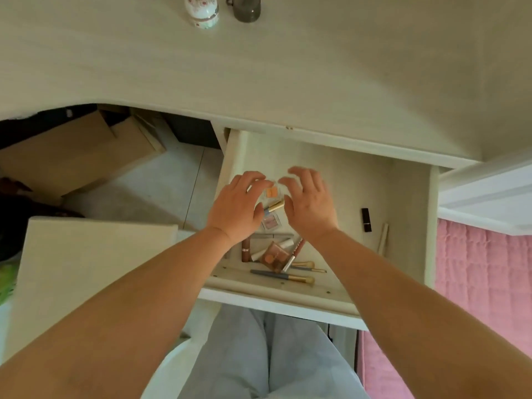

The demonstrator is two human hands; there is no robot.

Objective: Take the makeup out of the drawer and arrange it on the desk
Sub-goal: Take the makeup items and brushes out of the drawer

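Note:
The pale wooden drawer [408,214] stands pulled out under the desk [259,76]. My left hand [234,208] and my right hand [309,201] hover side by side inside it, fingers spread, holding nothing. Between them lies a small orange compact [271,192], a gold-capped tube [274,205] and a pink compact [269,223]. Nearer the drawer front lie a brown blush compact [273,254], a lip liner [295,253], a brown lipstick [245,249] and several gold-handled brushes [288,276]. A dark lipstick [365,220] lies apart at the right.
On the desk's far edge stand a floral white jar [201,11] and a grey glass cup [246,8]. Cardboard boxes [77,156] sit under the desk at left. A pale stool top [86,260] is at my left, a pink quilt [483,283] at right.

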